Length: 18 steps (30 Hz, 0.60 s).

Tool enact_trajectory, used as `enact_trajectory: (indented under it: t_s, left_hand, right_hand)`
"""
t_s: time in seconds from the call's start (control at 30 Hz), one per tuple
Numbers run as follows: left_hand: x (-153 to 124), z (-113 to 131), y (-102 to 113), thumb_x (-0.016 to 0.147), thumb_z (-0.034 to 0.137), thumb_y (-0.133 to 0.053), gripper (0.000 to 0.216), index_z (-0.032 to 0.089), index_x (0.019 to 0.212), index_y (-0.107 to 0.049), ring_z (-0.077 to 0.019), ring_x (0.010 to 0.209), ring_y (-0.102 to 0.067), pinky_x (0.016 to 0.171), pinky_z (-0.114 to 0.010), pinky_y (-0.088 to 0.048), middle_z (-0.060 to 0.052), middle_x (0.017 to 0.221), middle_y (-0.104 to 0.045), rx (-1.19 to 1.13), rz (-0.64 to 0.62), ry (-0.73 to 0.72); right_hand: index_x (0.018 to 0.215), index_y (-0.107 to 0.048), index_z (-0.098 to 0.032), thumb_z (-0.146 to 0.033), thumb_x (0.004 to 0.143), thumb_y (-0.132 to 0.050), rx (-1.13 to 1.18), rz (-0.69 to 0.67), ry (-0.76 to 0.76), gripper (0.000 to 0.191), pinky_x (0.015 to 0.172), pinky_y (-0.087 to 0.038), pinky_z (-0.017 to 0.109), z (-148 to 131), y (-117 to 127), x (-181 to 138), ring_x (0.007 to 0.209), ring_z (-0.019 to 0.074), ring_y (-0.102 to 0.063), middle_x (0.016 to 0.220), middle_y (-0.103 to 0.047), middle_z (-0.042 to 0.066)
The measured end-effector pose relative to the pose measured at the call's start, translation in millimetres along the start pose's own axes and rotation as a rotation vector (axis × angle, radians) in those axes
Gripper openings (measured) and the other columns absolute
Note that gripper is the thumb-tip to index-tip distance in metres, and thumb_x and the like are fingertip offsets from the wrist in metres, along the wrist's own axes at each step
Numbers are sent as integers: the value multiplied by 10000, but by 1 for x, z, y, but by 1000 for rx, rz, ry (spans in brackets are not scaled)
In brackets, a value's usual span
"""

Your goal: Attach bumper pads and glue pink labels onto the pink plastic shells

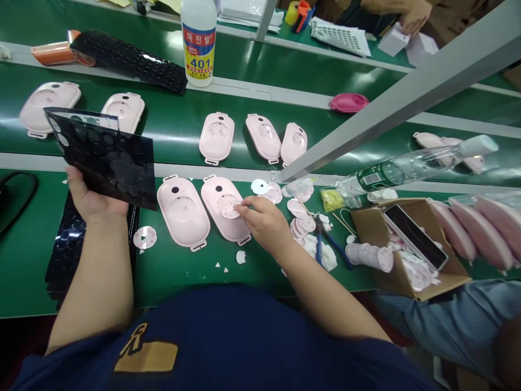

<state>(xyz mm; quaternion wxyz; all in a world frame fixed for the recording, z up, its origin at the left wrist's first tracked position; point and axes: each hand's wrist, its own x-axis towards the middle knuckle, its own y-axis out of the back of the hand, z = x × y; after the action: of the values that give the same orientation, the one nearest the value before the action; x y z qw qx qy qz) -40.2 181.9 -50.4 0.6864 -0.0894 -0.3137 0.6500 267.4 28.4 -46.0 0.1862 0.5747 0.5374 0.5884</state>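
Note:
My left hand (95, 201) grips a dark, glossy sheet (109, 163) marked with rows of round shapes, raised above the bench. Between the fingertips of my right hand (262, 220) is the edge of a round white sticker (230, 210); it lies over the round recess of a pale pink plastic shell (223, 190). Left of that shell is a second pink shell (183, 214) with a bare recess. A round printed sticker (145, 238) lies on the green bench near my left forearm. More dark sheets (67, 244) are stacked under that arm.
Behind are several pink shells (216, 138) on the green belt and a glue bottle (199, 46). At right lie blue-handled pliers (325, 244), a plastic bottle (407, 168) and a cardboard box (374, 233) holding a phone. A metal post (386, 92) slants across. Another person's hand (415, 16) holds a white box.

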Motion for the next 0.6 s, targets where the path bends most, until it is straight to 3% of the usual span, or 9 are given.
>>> enact_trajectory:
  t_s: [0.17,0.3,0.43,0.6]
  left_hand:
    - [1,-1,0,707,596,-770,522,261,1104,-711,-249,1503,-341,1275,-400,-280,18,1437,-602,5,60,25]
    - [2,-1,-4,688,596,-786,532,260,1094,-715,-252,1497,-351,1273,-404,-279,21,1415,-621,14,39,38]
    - [-1,1,-10,735,573,-758,484,255,1098,-719,-249,1496,-351,1270,-392,-286,19,1433,-609,12,49,31]
    - [-4,2,-12,700,595,-782,522,256,1094,-731,-270,1519,-306,1262,-383,-304,1,1484,-563,11,102,59]
  right_hand:
    - [939,-735,-226,-72,932,-521,-92,58,50,264,759,-471,321,13,-10,6,840,180,-627,953,-741,53]
    - [925,-748,-232,-75,916,-533,-73,133,-9,266,757,-468,316,13,-10,8,842,173,-635,946,-740,50]
    - [974,-767,-243,-118,958,-514,-124,-8,-92,283,788,-446,329,11,-18,12,886,182,-632,1019,-746,61]
    - [1097,-747,-268,-102,979,-483,-150,-231,-2,333,907,-417,359,16,-13,10,1023,199,-601,1177,-734,50]
